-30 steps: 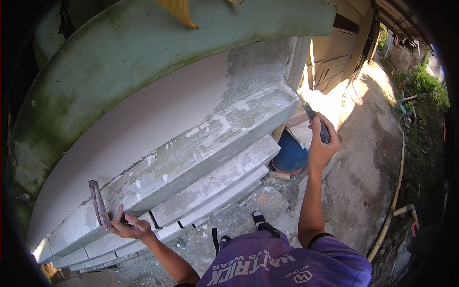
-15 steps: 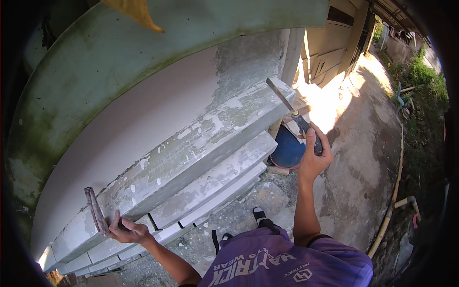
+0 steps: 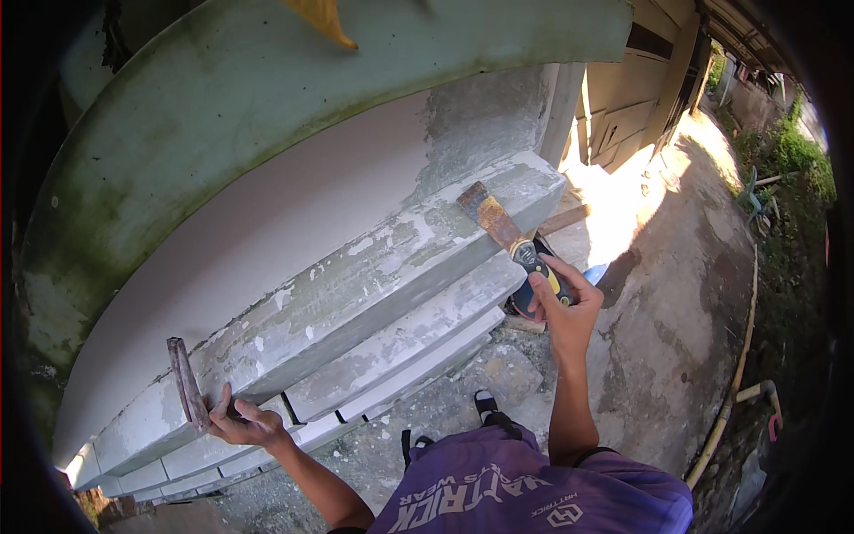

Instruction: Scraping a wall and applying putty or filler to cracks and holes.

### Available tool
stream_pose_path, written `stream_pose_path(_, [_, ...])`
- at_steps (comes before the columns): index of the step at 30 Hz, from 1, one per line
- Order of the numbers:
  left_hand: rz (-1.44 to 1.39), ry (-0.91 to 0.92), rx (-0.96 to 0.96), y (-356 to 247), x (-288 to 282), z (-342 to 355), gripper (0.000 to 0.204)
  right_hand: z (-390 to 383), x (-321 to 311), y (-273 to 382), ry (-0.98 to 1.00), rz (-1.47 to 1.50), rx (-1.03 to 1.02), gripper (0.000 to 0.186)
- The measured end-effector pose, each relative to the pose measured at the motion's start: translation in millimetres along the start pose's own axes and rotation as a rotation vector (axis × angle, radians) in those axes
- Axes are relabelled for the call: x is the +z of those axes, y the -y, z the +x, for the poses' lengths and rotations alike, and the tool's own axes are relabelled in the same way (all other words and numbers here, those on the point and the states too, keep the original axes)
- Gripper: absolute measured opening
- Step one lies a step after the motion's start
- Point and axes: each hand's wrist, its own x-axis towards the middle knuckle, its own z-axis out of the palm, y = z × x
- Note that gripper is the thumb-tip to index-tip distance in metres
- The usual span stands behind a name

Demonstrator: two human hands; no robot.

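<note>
My right hand (image 3: 571, 311) grips a putty knife (image 3: 495, 218) by its dark handle with yellow patches. The knife's wide, rusty blade points up and to the left, its flat face in view over the ledge. At the lower left, the fingers of my left hand (image 3: 245, 422) are closed on the lower end of a narrow brownish-grey strip (image 3: 186, 383). This strip stands nearly upright and looks folded lengthwise; its exact kind is unclear. Below both tools runs a long stepped concrete ledge (image 3: 356, 298), its grey surface patched with flaking white.
A pale wall (image 3: 294, 196) rises behind the ledge, under a curved green mossy panel (image 3: 294, 98). A yellow leaf (image 3: 325, 20) hangs at the top. To the right lies a concrete path (image 3: 663, 311), edged by a long pole (image 3: 737, 374) and plants. A dark container stands behind my right hand.
The putty knife has turned from edge-on to showing its flat blade face, and my right hand has shifted slightly left and down. My left hand keeps its hold on the strip.
</note>
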Motion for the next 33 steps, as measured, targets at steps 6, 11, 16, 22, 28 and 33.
stream_pose_path(6, [0.0,0.012,0.004,-2,0,0,0.035,13,-1,13,0.03,-0.124,-0.194,0.035])
stream_pose_path(11, [0.008,0.012,-0.008,1,0,-2,0.035,48,5,49,-0.042,-0.089,-0.395,0.036])
stream_pose_path(16, [0.027,0.03,-0.022,-6,-1,0,0.033,95,19,57,0.123,0.198,-0.614,0.058])
stream_pose_path(22, [0.004,0.022,-0.049,-9,-3,2,0.033,114,54,74,0.375,0.593,-0.73,0.057])
stream_pose_path(28, [0.051,0.014,-0.053,-9,-2,1,0.03,135,77,95,0.321,0.859,-0.972,0.047])
stream_pose_path(33, [0.059,0.01,-0.045,-13,-1,4,0.029,144,95,99,0.156,0.811,-1.122,0.04])
